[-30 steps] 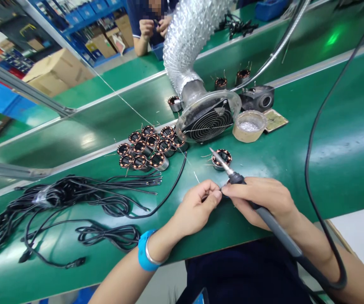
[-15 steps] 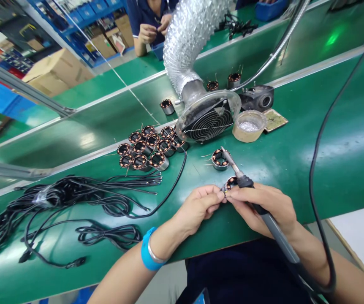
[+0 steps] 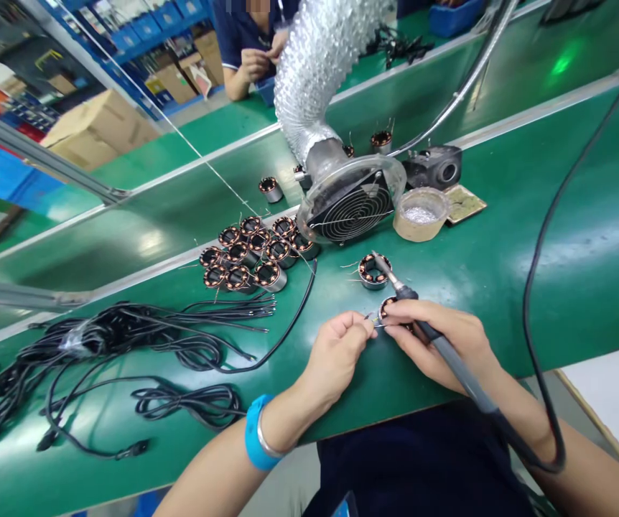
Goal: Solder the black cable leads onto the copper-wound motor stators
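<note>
My left hand (image 3: 342, 352), a blue band on its wrist, pinches thin wire ends beside a small copper-wound motor stator (image 3: 386, 309). My right hand (image 3: 444, 345) grips a soldering iron (image 3: 449, 362) across the palm, its tip pointing up and away from me. The thumb and fingers of that same hand also hold the stator, and they partly hide it. Short wires span the small gap between my hands. Just beyond the iron's tip, a second stator (image 3: 374, 280) lies on the green bench, its wires sticking out to the left.
Several stators (image 3: 269, 274) stand grouped left of a fume extractor fan (image 3: 350, 215) with a silver duct (image 3: 309, 79). A round tub (image 3: 421, 226) sits right of it. Bundled black cables (image 3: 99, 330) cover the left bench. A co-worker's hands (image 3: 258, 63) are across the line.
My hands have shifted slightly left, and the left has drawn a little away from the stator, showing the wires between. Stators on the strip behind the fan have moved left.
</note>
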Motion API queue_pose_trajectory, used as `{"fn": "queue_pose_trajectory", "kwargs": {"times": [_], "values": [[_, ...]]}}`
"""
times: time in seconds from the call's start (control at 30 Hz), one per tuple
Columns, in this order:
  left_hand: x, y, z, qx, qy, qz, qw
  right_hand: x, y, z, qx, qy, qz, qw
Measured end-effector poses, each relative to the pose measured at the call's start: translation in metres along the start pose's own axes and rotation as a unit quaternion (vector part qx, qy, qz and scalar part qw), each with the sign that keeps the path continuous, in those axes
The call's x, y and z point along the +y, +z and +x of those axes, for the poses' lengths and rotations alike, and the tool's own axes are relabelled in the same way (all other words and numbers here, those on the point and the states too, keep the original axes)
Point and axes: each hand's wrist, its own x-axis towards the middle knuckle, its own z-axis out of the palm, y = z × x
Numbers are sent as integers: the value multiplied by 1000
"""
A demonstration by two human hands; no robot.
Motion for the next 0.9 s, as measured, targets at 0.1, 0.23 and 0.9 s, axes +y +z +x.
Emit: {"fn": "queue_pose_trajectory", "kwargs": {"times": [0.1, 0.23, 0.9], "values": [[-3, 2, -2, 14, 8, 3, 1000, -3, -3, -1, -9, -19, -15, 1000], [-5, 4, -5, 19, 1, -19, 1000, -3, -2, -5, 4, 5, -4, 1000], [-7, 9, -7, 51, 29, 30, 998, -21, -33, -9, 69, 54, 34, 996]]}}
